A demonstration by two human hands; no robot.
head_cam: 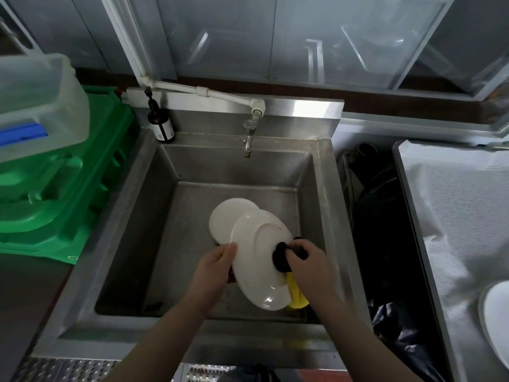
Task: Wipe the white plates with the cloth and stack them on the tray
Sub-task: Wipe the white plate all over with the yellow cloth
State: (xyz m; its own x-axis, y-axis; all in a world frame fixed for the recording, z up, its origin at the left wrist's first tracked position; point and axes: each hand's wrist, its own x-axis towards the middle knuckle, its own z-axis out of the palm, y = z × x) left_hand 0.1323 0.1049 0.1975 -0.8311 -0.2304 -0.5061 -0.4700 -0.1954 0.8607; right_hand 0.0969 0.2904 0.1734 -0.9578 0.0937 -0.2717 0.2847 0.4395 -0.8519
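1. Step in hand, as judged: wiping. Held plate [259,260] found tilted over the steel sink [154,205], underside up.
2. Left hand [213,267] noted at the plate's left rim, fingers curled round the edge and gripping it.
3. Right hand [305,264] noted at the plate's right side, fingers closed round a dark cloth [281,259] and pressing it onto the plate's back. Yellow material [296,295] seen below that hand; whether part of the same cloth, not determinable.
4. Second white plate [227,221] observed lying in the sink basin just behind the held one and partly covered by it; judged not yet wiped.
5. To the right, well apart from the sink: metal tray [451,205] with a pale lining, bearing one white plate [497,318] at the frame edge. Stacking judged begun, not finished.
6. Next move judged to call for: completing the wipe, then carrying the held plate rightward across the dark gap and setting it squarely on the tray's plate. Firm left-hand grip advised during transfer.
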